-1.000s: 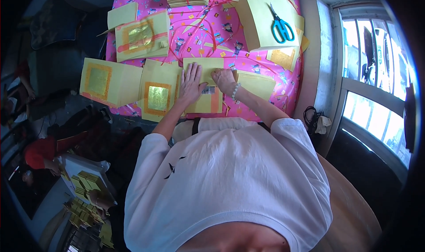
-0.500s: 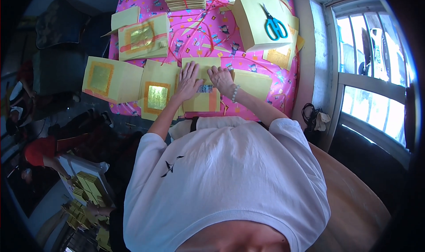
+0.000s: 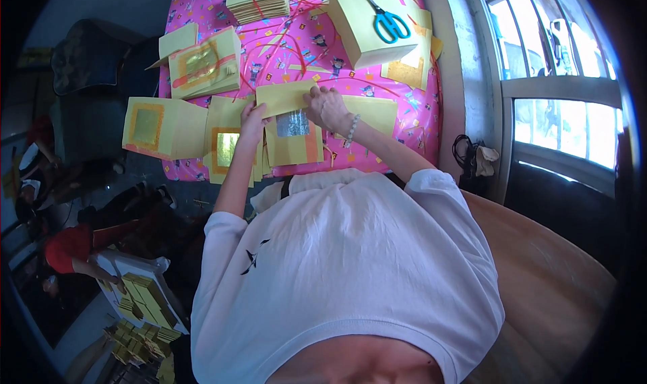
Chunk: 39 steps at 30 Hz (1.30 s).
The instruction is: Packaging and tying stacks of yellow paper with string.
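A yellow paper sheet (image 3: 296,149) with a silver patch and an orange strip lies on the table in front of me. Its upper part is lifted as a folded flap (image 3: 286,98) over the rest. My left hand (image 3: 253,120) is closed on the flap's left end, thumb on top. With fingers curled, my right hand (image 3: 328,109), a beaded bracelet at its wrist, grips the flap's right end. Left of the sheet lie yellow papers with a gold square (image 3: 228,149), partly under my left forearm. More plain yellow paper (image 3: 377,117) lies beyond my right hand.
Teal-handled scissors (image 3: 389,25) rest on a yellow paper block (image 3: 350,30). A tied paper stack (image 3: 258,0) and red ribbons stand at the back of the pink patterned tablecloth (image 3: 323,43). A barred window (image 3: 559,80) is at right. People in red work with yellow papers (image 3: 145,296) at lower left.
The sheet's far edge, flat under both palms before, is now raised and folded toward me. My left hand went from lying flat to pinching its left end. The whole view has shifted slightly.
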Available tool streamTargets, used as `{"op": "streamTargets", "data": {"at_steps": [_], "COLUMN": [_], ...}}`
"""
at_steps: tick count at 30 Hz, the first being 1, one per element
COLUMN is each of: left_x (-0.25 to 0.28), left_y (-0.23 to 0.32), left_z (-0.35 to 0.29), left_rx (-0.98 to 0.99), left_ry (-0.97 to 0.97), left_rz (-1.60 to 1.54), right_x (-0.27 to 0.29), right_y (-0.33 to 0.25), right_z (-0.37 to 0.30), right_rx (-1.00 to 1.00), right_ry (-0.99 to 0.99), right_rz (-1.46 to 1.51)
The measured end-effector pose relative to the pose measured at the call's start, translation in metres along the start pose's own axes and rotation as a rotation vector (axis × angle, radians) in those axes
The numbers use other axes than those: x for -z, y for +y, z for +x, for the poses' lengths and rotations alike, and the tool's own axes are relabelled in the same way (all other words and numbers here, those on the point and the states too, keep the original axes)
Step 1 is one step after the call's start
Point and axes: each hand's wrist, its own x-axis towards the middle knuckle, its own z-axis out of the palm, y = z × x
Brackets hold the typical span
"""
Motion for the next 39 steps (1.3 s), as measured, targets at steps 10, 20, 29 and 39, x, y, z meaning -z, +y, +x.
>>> {"op": "streamTargets", "data": {"at_steps": [10,20,29,39], "left_x": [-0.080,-0.151,-0.166,-0.170], "left_y": [0.028,-0.069,-0.082,-0.088], "left_z": [-0.094,-0.049,-0.042,-0.041], "left_rx": [-0.113,-0.323,-0.337,-0.388], "left_ry": [-0.389,-0.366,-0.210,-0.188], "left_rz": [-0.123,0.732,0.885,0.895], "right_x": [0.045,-0.056,-0.085,-0.075], "right_y": [0.036,0.091,0.109,0.093], "right_z": [-0.115,-0.177,-0.176,-0.173], "right_rx": [-0.489,-0.815,-0.852,-0.766], "right_ry": [0.425,0.444,0.342,0.421], "right_rz": [1.334,0.907,0.813,0.440]}}
